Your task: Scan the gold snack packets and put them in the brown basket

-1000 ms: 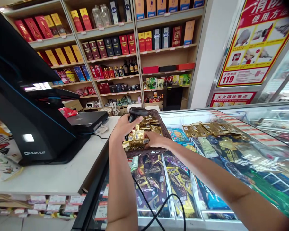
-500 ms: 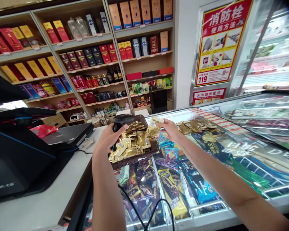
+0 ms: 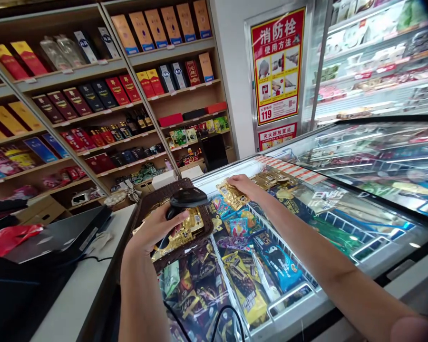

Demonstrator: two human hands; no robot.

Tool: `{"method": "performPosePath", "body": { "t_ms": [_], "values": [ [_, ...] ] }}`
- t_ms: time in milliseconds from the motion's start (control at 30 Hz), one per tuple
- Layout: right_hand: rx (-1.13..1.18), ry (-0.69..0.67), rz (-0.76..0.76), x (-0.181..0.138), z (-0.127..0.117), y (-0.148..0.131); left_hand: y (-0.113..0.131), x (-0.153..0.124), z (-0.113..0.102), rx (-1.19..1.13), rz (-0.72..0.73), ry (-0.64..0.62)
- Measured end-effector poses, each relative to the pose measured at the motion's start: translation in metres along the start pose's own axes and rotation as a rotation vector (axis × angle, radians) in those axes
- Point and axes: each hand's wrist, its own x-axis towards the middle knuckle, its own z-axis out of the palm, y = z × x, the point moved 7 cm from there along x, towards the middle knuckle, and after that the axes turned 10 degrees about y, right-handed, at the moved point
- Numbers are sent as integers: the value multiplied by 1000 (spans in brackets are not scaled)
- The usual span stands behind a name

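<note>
Your right hand (image 3: 243, 184) has carried the crinkled gold packet (image 3: 234, 196) clear of the basket (image 3: 207, 221) since half a second ago, to its two o'clock, fingers pinching the far edge. Your left hand (image 3: 157, 229) wraps the smooth black scanner (image 3: 189, 197) over that coarse woven rim. Open room lies above the freezer (image 3: 231, 168), three o'clock; the counter's (image 3: 89, 280) straight edge runs at eight.

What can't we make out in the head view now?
Head view:
- Gold packets in the basket, full count: left hand and scanner block part.
- Scanner grip: partly covered by left hand.
- Fine print on the packet in the right hand: too small.
- Where the cable leads: cut off by bottom edge.
</note>
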Motion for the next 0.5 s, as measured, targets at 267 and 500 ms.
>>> {"method": "performPosePath", "body": {
  "t_ms": [267,500],
  "values": [
    [62,-23,37,2,-6,-8,6,5,21,-21,23,-91],
    [84,-59,77,-5,-3,-12,3,6,19,-64,-36,-36]
  ]
}}
